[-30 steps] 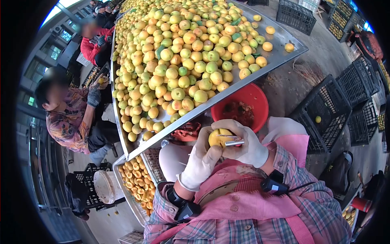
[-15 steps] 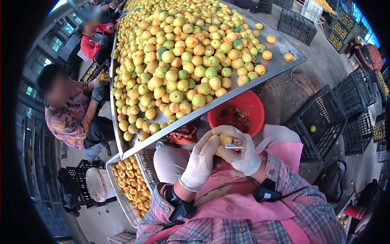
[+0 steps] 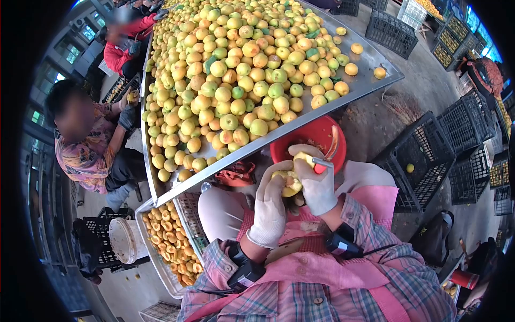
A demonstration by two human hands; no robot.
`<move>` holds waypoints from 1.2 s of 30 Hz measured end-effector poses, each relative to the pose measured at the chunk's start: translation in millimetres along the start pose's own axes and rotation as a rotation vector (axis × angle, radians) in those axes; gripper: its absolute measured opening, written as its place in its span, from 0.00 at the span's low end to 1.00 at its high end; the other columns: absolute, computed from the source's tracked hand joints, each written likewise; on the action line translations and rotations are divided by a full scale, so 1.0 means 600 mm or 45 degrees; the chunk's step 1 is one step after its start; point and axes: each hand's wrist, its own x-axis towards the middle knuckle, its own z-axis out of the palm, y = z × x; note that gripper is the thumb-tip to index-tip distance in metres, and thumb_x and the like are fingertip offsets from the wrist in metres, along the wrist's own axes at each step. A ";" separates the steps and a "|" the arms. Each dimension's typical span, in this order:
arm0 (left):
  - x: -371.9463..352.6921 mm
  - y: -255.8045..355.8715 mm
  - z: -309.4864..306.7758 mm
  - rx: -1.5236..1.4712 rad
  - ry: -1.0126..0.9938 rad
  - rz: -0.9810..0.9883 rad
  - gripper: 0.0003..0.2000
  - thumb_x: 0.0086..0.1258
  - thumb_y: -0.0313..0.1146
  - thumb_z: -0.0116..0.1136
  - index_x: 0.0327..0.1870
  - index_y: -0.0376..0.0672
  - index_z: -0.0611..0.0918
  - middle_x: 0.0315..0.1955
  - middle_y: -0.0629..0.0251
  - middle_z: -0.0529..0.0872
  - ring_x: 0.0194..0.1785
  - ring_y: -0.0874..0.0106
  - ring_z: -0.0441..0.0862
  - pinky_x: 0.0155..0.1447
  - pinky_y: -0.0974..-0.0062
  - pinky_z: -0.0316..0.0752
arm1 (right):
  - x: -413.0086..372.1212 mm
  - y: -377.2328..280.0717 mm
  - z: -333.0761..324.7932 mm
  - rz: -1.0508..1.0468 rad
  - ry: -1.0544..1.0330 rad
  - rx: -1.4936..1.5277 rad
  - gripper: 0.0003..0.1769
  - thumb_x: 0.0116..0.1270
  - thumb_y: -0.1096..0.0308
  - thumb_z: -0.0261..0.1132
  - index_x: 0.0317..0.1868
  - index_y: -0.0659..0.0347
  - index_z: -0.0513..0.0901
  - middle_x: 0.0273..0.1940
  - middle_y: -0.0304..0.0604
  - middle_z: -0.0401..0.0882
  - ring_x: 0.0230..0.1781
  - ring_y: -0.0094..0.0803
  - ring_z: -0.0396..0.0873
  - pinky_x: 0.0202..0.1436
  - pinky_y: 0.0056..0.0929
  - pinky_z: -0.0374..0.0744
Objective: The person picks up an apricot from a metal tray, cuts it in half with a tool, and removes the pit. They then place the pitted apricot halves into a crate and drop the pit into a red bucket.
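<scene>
My left hand [image 3: 270, 206], in a white glove, is closed around a cut apricot [image 3: 293, 189] with its pale inside showing. Close beside it, my right hand [image 3: 317, 188], also gloved, grips a small silver tool [image 3: 322, 162] with a red part. A yellow apricot piece [image 3: 304, 157] shows at the right fingers. Just above that hand a blurred brownish streak [image 3: 335, 140] crosses the red bucket [image 3: 340, 129], which stands behind both hands with dark scraps inside.
A metal table [image 3: 370, 91] heaped with whole apricots [image 3: 230, 70] fills the front. A white crate of apricot halves [image 3: 171, 241] sits at left, near a white bucket [image 3: 122, 240]. Black crates [image 3: 424, 161] stand at right. A co-worker [image 3: 88, 145] sits along the table's left side.
My hands have drawn apart from a close clasp, and the apricot now shows its cut inside. The silver tool has tilted, and a blurred streak has appeared over the red bucket.
</scene>
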 end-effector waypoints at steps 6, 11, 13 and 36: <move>0.013 -0.002 -0.022 -0.237 -0.231 0.075 0.23 0.77 0.43 0.38 0.66 0.40 0.66 0.49 0.56 0.80 0.43 0.69 0.80 0.47 0.73 0.76 | 0.010 -0.023 -0.015 0.230 -0.006 0.504 0.15 0.72 0.67 0.58 0.56 0.63 0.79 0.47 0.35 0.78 0.45 0.21 0.75 0.50 0.22 0.75; 0.013 -0.014 -0.060 -0.576 -0.323 0.049 0.21 0.79 0.37 0.34 0.69 0.39 0.61 0.51 0.54 0.78 0.46 0.66 0.83 0.48 0.71 0.79 | -0.005 -0.029 -0.021 0.313 -0.162 0.402 0.20 0.72 0.61 0.58 0.61 0.58 0.75 0.40 0.37 0.77 0.31 0.19 0.73 0.28 0.19 0.74; 0.007 -0.024 -0.079 -0.586 -0.301 0.067 0.21 0.80 0.39 0.38 0.69 0.40 0.62 0.51 0.56 0.78 0.47 0.67 0.83 0.49 0.71 0.79 | -0.002 -0.017 -0.020 0.408 -0.158 0.416 0.21 0.71 0.62 0.58 0.62 0.57 0.74 0.36 0.37 0.76 0.23 0.18 0.71 0.20 0.16 0.69; -0.229 -0.040 -0.314 -0.548 0.395 0.274 0.33 0.66 0.24 0.59 0.73 0.43 0.59 0.48 0.66 0.76 0.44 0.77 0.77 0.44 0.83 0.74 | -0.064 -0.108 0.347 0.669 -1.234 -0.075 0.33 0.64 0.72 0.66 0.69 0.61 0.66 0.25 0.32 0.74 0.12 0.16 0.66 0.13 0.18 0.65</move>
